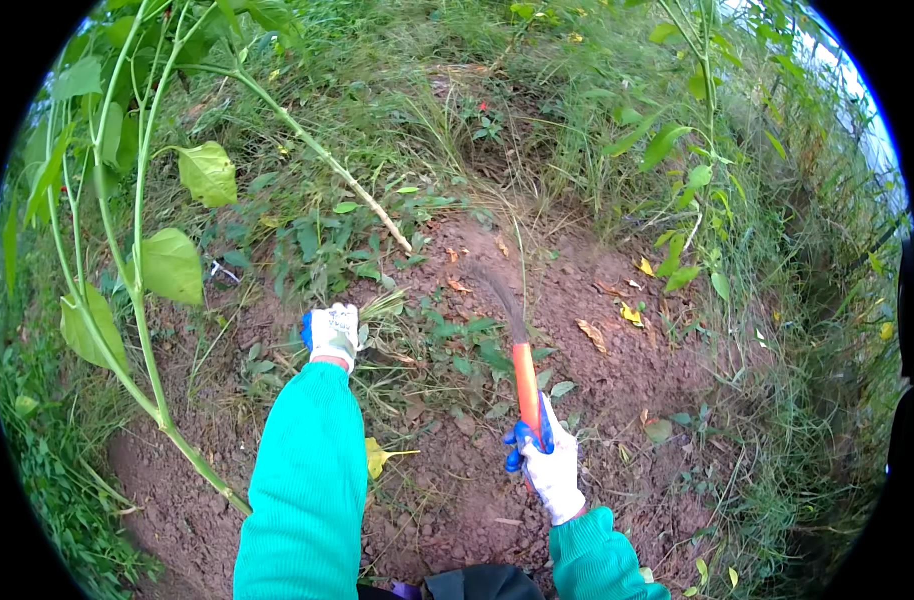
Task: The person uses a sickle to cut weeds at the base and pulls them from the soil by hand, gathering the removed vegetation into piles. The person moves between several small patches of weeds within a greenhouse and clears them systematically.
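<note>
My left hand (332,335), in a white glove with blue coating, is closed around a tuft of cut-looking grass (382,307) low over the soil. The grass ends stick out on its right side. In my right hand (550,465), gloved the same way, is the orange handle (526,382) of a sickle. Its dark curved blade (502,294) points forward and bends left, blurred at the tip, above the reddish-brown soil (562,281). Low leafy weeds (464,334) grow between the two hands.
A branching green plant (156,397) rises on the left, its stem close to my left sleeve. A bare-based stem (352,184) leans from the soil ahead. Another leafy plant (708,112) stands at right. Dense grass (809,375) lines the right side. Dry leaves (592,335) lie scattered.
</note>
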The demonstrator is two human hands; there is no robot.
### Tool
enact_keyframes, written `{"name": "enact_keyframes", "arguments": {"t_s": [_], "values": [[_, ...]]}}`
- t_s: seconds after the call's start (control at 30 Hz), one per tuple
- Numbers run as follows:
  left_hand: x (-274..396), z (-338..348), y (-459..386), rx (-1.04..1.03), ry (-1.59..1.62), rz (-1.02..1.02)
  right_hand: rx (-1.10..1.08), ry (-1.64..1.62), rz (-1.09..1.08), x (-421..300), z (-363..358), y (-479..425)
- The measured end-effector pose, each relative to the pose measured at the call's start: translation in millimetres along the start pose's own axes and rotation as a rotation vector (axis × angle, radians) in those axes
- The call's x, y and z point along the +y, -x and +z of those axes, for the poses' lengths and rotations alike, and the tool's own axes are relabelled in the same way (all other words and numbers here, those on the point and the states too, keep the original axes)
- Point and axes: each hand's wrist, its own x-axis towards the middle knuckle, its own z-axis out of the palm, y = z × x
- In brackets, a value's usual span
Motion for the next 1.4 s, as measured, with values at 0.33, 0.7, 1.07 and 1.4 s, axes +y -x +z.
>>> {"name": "enact_keyframes", "arguments": {"t_s": [0.33,0.7,1.07,1.4], "values": [[-5.5,-57.6,-39.8,0.063,0.355,-0.046,0.020,0.666,-0.410,-15.3,61.8,-150.3],[24.7,14.3,-18.5,-0.007,0.121,0.053,0.125,0.632,-0.238,2.9,-2.6,-91.4],[91.8,29.2,74.9,-0.072,0.568,0.091,-0.089,0.801,-0.672,-32.6,30.9,-55.6],[16.4,-17.1,22.9,0.312,0.698,-0.474,-0.260,1.144,-0.921,-38.3,89.7,-127.0]]}}
